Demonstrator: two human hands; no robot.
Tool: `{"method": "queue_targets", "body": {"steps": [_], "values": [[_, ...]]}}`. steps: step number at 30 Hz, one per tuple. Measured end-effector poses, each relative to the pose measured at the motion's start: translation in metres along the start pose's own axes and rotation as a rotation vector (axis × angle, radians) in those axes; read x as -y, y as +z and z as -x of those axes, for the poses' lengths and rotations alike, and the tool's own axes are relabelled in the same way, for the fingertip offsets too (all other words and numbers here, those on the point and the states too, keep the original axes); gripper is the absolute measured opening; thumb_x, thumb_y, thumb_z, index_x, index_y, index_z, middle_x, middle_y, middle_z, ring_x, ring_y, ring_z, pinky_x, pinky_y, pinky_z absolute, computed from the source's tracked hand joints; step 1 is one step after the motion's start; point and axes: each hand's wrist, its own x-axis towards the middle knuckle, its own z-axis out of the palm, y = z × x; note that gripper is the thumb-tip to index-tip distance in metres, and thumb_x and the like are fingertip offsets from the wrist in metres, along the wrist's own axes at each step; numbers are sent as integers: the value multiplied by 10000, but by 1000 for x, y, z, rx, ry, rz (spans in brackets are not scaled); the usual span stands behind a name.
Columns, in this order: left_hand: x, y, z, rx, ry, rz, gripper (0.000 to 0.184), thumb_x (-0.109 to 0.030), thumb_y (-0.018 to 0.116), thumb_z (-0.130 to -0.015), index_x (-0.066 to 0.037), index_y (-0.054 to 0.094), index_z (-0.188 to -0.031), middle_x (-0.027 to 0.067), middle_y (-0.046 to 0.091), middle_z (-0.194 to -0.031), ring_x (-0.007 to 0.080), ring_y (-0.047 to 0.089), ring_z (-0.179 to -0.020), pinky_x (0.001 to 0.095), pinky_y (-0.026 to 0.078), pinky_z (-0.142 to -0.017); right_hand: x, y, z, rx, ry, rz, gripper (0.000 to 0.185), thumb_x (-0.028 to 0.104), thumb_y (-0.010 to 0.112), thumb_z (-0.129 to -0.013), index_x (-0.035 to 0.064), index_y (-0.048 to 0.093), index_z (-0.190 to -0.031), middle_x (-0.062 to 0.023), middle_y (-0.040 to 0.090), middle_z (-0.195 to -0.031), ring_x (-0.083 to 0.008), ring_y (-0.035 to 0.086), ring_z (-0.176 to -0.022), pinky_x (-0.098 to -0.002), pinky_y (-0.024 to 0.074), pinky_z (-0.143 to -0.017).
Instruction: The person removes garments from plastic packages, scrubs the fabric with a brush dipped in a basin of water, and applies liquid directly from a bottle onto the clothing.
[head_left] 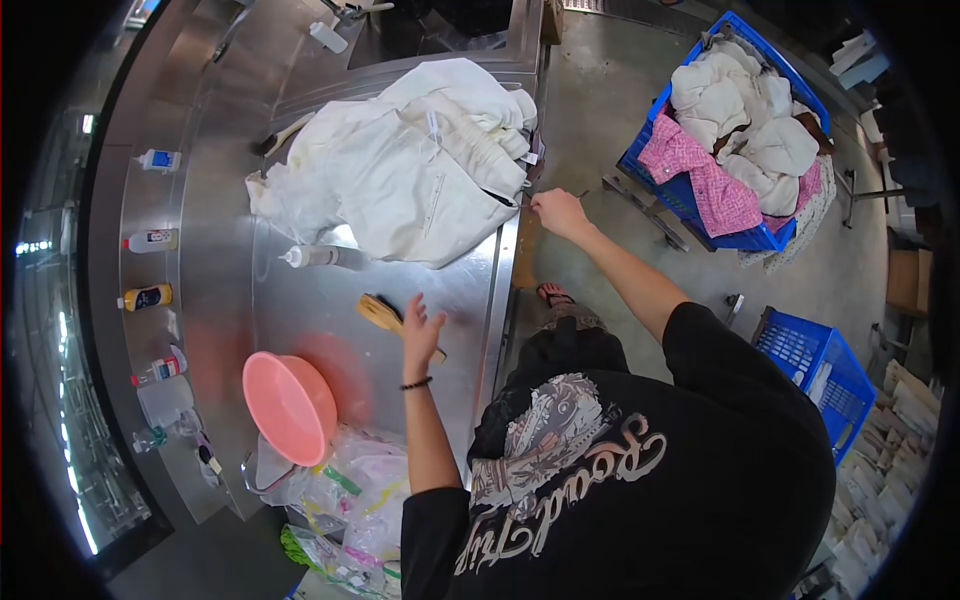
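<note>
A white garment (420,180) lies bunched on the steel table, with a dark opening at its right corner. Beside that corner, my right hand (562,214) is closed on a thin dark object, which is too small to name. My left hand (421,335) holds nothing and has its fingers apart, over or just beside a wooden brush (379,312). A clear squeeze bottle (312,256) lies between the brush and the garment.
A pink basin (290,408) and plastic bags (360,490) are at the lower left. Several bottles line the ledge (150,205). On the floor to the right stand a blue crate (640,150) of white and pink clothes and another blue crate (835,365).
</note>
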Motion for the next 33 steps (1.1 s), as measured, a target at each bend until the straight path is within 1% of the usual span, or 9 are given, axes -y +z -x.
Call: {"method": "queue_targets", "body": {"steps": [5, 8, 10, 13, 16, 21, 27, 30, 33], "values": [[58, 20, 69, -32, -26, 41, 514, -84, 690, -867, -17, 565, -1362, 189, 642, -1258, 298, 635, -1111, 373, 502, -992, -22, 32, -1, -90, -107, -97, 211, 148, 648, -854, 39, 748, -1004, -140, 743, -937, -350, 673, -823, -414, 536, -727], [97, 25, 117, -112, -73, 182, 452, -83, 676, -875, -14, 597, -1314, 141, 695, -1159, 245, 671, -1016, 339, 527, -926, -25, 47, -2, -119, -172, -154, 240, 136, 657, -835, 44, 746, -1038, -136, 747, -960, -350, 675, -849, -410, 534, -742], [120, 30, 158, -151, -140, 143, 374, -77, 650, -911, -31, 619, -1281, 99, 709, -1060, 184, 668, -902, 287, 532, -825, -29, 60, 3, -291, -44, -224, 270, 126, 653, -825, 47, 738, -1068, -140, 746, -979, -356, 674, -838, -412, 532, -736], [145, 48, 231, -233, -390, 140, 292, -97, 637, -917, -41, 669, -1202, 70, 727, -932, 159, 665, -778, 262, 520, -687, -72, 91, 12, 129, 126, -137, 283, 222, 584, -858, 39, 738, -1010, -174, 738, -963, -378, 686, -861, -439, 546, -749], [158, 83, 300, -350, -569, 248, 331, -152, 650, -863, -87, 684, -1186, 80, 719, -862, 206, 659, -768, 305, 523, -727, -106, 109, 41, 731, 237, -15, 255, 220, 561, -876, 39, 734, -926, -153, 726, -876, -343, 671, -770, -417, 536, -674], [169, 175, 402, -340, -892, 420, 350, -167, 627, -815, -97, 719, -1146, 84, 705, -785, 222, 656, -729, 319, 527, -716, -120, 105, 65, 1164, 101, 379, 217, 175, 575, -861, 32, 729, -913, -144, 705, -810, -305, 644, -670, -382, 520, -605], [146, 264, 450, -618, -1008, 564, 357, -187, 623, -796, -99, 736, -1123, 93, 709, -778, 235, 671, -723, 338, 532, -703, -12, 113, 76, 1570, -179, 724, 173, 122, 591, -843, 22, 722, -896, -134, 679, -731, -259, 612, -551, -339, 501, -522], [174, 297, 477, -705, -1000, 799, 361, -201, 625, -789, -105, 741, -1118, 112, 711, -796, 249, 670, -730, 344, 532, -696, 111, 100, 109, 1470, -427, 380, 168, 106, 594, -826, 28, 729, -890, -99, 689, -757, -222, 610, -586, -310, 491, -534], [204, 339, 521, -798, -939, 803, 368, -206, 624, -783, -97, 738, -1115, 116, 715, -815, 249, 667, -713, 344, 535, -689, 169, 142, 119, 931, -601, -92, 205, 181, 594, -862, 34, 734, -892, -86, 689, -716, -223, 617, -626, -329, 502, -605]]}}
